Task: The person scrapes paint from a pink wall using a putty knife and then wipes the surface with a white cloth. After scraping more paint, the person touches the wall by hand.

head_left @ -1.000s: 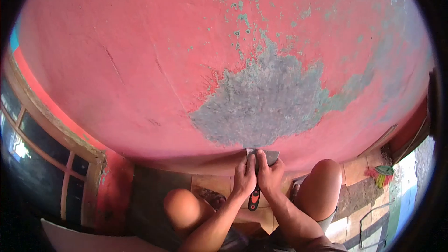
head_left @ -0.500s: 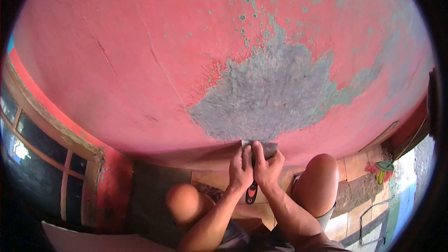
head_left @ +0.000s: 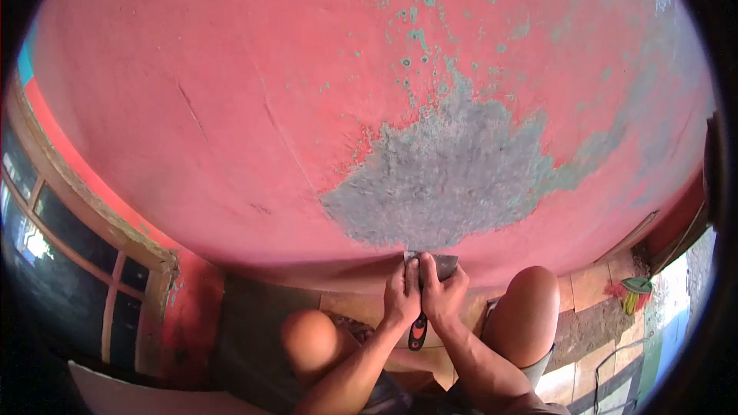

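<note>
Both hands are closed around one scraper (head_left: 417,330), which has a wide metal blade and a black and red handle. My left hand (head_left: 402,292) grips its left side, and my right hand (head_left: 444,290) its right side, with fingers stretched along the blade. The blade's top edge meets the red wall (head_left: 231,146) at the lower border of a bare grey patch (head_left: 446,177). Ragged edges with greenish traces surround this patch. Flecks of green show through the red paint above it.
My bent knees (head_left: 307,342) flank the forearms. A wooden-framed window (head_left: 115,280) stands at the left. On the right lie a broom head with red, green and yellow bristles (head_left: 634,296) and floor tiles (head_left: 600,284). A pale board edge (head_left: 146,400) shows at the lower left.
The wall patch, hands and scraper all appear slightly lower in the view, as the camera has tilted. The grip on the scraper looks the same.
</note>
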The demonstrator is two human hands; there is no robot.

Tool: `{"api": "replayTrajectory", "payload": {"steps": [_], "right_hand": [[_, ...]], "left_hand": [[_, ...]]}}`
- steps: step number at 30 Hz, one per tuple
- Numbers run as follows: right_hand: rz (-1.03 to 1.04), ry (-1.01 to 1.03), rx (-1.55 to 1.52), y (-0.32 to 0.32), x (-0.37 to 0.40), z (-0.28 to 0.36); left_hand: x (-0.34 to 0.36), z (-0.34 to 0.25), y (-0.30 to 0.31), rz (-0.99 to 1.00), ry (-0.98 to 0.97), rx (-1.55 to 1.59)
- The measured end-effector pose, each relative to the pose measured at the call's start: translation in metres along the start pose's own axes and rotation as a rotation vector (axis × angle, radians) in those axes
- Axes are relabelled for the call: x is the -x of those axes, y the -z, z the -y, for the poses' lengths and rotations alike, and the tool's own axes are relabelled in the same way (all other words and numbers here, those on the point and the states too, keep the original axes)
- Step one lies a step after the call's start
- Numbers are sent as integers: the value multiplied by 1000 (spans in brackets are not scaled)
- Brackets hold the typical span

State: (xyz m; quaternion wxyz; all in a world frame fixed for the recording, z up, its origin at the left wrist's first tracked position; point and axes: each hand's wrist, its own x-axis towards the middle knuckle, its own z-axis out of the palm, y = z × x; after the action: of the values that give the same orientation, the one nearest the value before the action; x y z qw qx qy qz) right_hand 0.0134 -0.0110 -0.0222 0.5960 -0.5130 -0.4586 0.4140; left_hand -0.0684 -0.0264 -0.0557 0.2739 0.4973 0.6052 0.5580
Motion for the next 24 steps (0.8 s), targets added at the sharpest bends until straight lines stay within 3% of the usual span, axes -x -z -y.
{"api": "replayTrajectory", "payload": {"steps": [3,7,11,14,19,24], "right_hand": [[40,2,-15,1,-11,9],[43,0,35,4,2,-12],[3,-5,-32,1,-7,17],[0,-11,-21,3,1,-4],[40,-78,-34,5,-2,-2],[10,-2,8,3,-1,-10]], "left_hand": [[-7,-24,5,52,59,69],[4,4,-1,34,144,41],[-7,-35,4,55,44,55],[-2,-2,-2,37,47,20],[5,2,-5,48,201,67],[5,2,-4,25,144,-35]]}}
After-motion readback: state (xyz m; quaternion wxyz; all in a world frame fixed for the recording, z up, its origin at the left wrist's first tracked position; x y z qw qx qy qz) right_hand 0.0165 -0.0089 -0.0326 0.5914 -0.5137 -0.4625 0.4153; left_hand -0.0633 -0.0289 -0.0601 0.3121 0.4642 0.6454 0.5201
